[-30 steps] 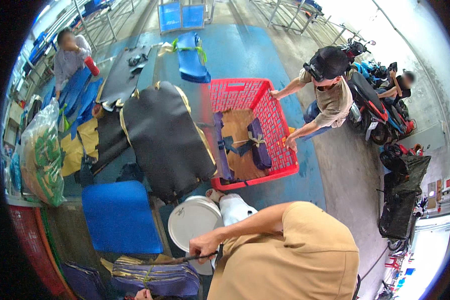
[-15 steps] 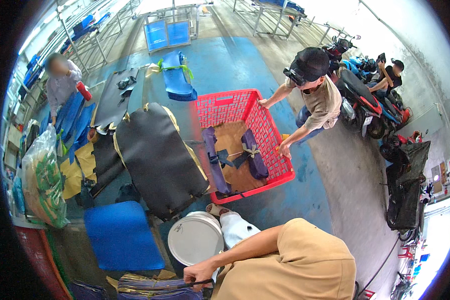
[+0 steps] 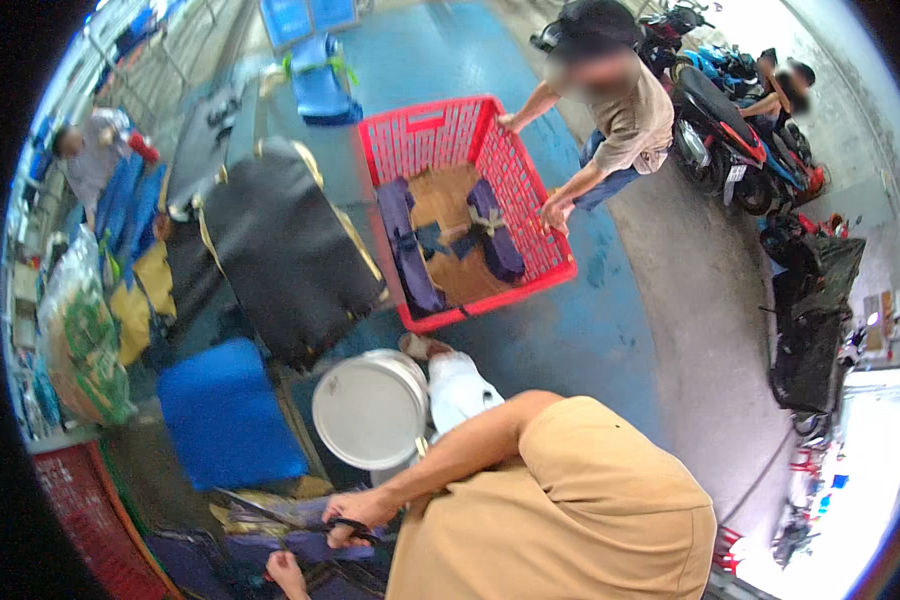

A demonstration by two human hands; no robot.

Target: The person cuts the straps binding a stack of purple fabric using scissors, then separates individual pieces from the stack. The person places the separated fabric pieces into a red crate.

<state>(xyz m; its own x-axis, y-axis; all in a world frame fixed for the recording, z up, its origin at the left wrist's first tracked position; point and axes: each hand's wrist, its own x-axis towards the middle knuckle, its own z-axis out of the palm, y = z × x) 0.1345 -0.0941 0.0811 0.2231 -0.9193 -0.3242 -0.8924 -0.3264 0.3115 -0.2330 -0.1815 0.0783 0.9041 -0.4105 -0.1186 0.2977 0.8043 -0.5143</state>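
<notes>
The view has swung nearer to the red basket point(image 3: 515, 170), now at twelve o'clock, while the work stays at six o'clock. The right hand point(image 3: 355, 510) keeps its grip clamped on dark scissors point(image 3: 345, 527) over purple fabric point(image 3: 270, 545); the left hand point(image 3: 285, 572) rests on that fabric, closure unclear. One white bucket point(image 3: 370, 408), one basket, two purple straps inside.

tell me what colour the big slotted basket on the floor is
Red: the basket has red slotted walls, with purple cushions and brown cardboard inside. Clearest in the head view.

Head-worn fisheye — steep downward view
</notes>
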